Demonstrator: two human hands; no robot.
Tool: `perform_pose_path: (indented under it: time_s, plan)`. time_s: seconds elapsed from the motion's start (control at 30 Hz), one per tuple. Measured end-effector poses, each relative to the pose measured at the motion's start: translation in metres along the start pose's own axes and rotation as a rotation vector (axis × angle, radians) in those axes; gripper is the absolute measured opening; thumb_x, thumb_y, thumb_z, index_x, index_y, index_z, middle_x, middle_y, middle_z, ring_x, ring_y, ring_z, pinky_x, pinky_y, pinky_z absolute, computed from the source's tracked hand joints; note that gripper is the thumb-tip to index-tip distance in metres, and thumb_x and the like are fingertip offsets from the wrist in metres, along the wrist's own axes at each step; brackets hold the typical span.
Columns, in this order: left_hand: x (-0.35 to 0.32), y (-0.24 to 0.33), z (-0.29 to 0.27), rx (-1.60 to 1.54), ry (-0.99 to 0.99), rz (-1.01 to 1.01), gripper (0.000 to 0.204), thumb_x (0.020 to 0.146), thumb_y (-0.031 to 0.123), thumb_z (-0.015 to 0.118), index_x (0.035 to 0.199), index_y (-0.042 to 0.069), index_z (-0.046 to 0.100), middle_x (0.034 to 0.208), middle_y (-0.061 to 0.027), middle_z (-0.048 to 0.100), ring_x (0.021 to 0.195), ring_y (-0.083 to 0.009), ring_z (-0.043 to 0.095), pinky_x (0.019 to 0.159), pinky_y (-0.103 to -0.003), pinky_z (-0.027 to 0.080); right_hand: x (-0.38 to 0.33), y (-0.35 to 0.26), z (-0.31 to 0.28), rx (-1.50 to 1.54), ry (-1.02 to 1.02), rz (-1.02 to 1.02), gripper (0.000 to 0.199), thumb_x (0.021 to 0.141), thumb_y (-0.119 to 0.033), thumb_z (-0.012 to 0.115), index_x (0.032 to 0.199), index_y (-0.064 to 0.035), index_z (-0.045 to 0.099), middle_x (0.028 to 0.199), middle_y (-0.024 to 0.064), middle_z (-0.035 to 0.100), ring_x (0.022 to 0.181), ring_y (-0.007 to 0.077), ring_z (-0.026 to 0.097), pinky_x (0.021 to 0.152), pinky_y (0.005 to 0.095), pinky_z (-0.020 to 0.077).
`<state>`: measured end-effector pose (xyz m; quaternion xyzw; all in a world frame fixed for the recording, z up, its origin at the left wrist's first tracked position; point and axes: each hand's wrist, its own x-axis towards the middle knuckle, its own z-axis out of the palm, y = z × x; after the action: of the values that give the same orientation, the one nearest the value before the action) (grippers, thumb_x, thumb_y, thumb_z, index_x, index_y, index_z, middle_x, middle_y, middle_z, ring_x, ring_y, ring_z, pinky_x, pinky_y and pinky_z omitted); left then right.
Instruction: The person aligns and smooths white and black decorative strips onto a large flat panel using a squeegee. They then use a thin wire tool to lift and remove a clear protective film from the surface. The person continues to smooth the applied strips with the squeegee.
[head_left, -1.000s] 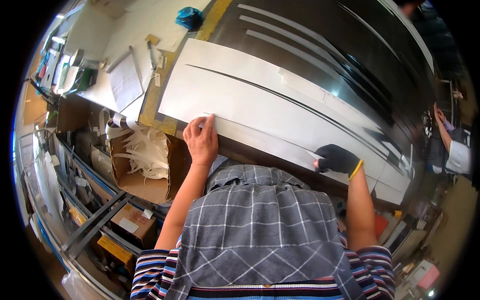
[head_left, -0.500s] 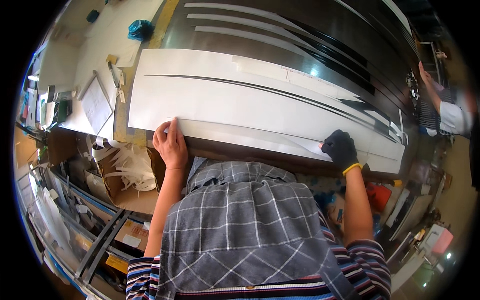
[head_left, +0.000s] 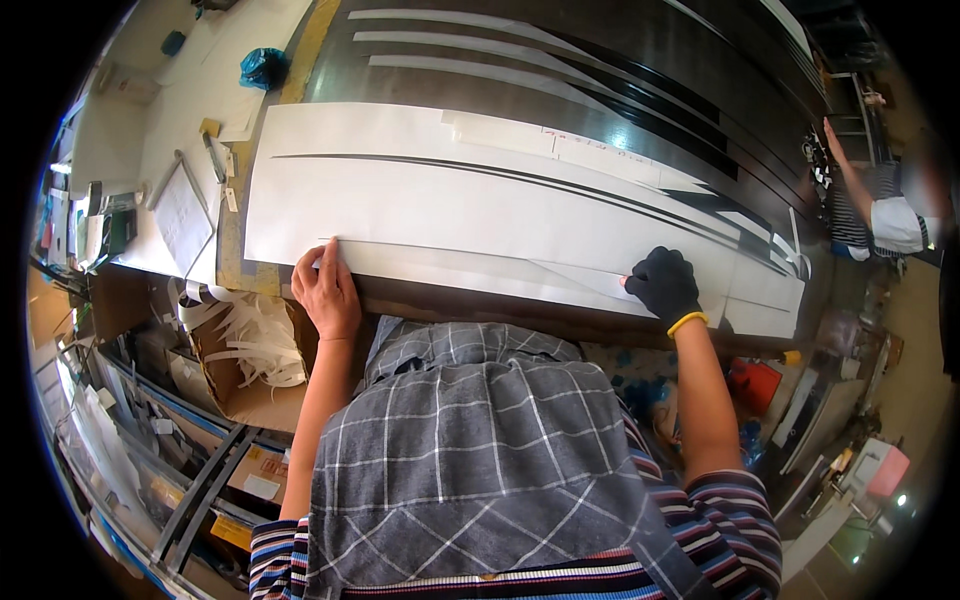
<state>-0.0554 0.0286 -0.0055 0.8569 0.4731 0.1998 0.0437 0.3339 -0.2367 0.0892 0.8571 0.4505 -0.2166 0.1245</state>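
Note:
A long white sheet lies across the dark table, with thin cut lines along its length. Two fingers of my left hand stretch onto it near the left end of the nearest cut line; the palm hangs by the front edge. My right hand, in a black glove with a yellow cuff and one bare fingertip showing, is closed at the sheet's near edge. It pinches a white strip, which bends up from the cut line beside the fingers. What lies under the glove is hidden.
Several pale strips lie farther back on the dark tabletop. At left are a blue plastic bundle, a clipboard and a carton of white scraps. Another person stands at far right.
The view has shifted a little. My right hand has moved slightly left along the sheet, and the raised part of the strip reaches farther left. My left hand keeps its place.

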Motion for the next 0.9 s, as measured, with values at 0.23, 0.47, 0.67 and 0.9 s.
perform_pose_path:
  time_s: [0.23, 0.47, 0.67, 0.9]
  plan:
    - [-0.003, 0.001, 0.005, 0.016, -0.031, -0.068, 0.046, 0.088, 0.017, 0.059, 0.132, 0.010, 0.053, 0.124, -0.0100, 0.052, 0.117, -0.0306, 0.046, 0.101, -0.044, 0.032, 0.002, 0.002, 0.006, -0.010, 0.010, 0.017, 0.034, 0.074, -0.044, 0.069, 0.071, -0.0099, 0.073, 0.083, 0.0116, 0.061, 0.086, 0.0301, 0.056, 0.075, 0.0422, 0.0447]
    - [-0.012, 0.136, 0.000, -0.514, -0.445, 0.439, 0.068, 0.084, 0.018, 0.065, 0.143, 0.003, 0.034, 0.144, -0.0181, 0.040, 0.137, -0.0361, 0.033, 0.111, -0.053, 0.025, 0.000, 0.000, 0.005, -0.029, 0.020, 0.002, 0.036, 0.076, -0.045, 0.066, 0.071, -0.0098, 0.073, 0.083, 0.0115, 0.061, 0.087, 0.0296, 0.056, 0.076, 0.0428, 0.0436]
    - [-0.022, 0.217, 0.008, -0.321, -0.718, 0.582, 0.072, 0.088, 0.035, 0.060, 0.148, 0.010, 0.029, 0.155, -0.0117, 0.024, 0.145, -0.0281, 0.020, 0.115, -0.050, 0.017, -0.003, -0.001, 0.010, 0.043, 0.085, -0.014, 0.037, 0.075, -0.046, 0.067, 0.067, -0.0099, 0.070, 0.082, 0.0113, 0.060, 0.086, 0.0287, 0.056, 0.075, 0.0423, 0.0424]
    - [-0.028, 0.221, 0.008, -0.084, -0.721, 0.552, 0.071, 0.088, 0.041, 0.058, 0.148, 0.014, 0.031, 0.156, -0.0086, 0.024, 0.145, -0.0239, 0.020, 0.116, -0.049, 0.015, -0.036, 0.089, 0.018, 0.155, 0.213, 0.048, 0.027, 0.066, -0.032, 0.077, 0.063, -0.0074, 0.066, 0.076, 0.0072, 0.059, 0.080, 0.0262, 0.056, 0.072, 0.0399, 0.0437]
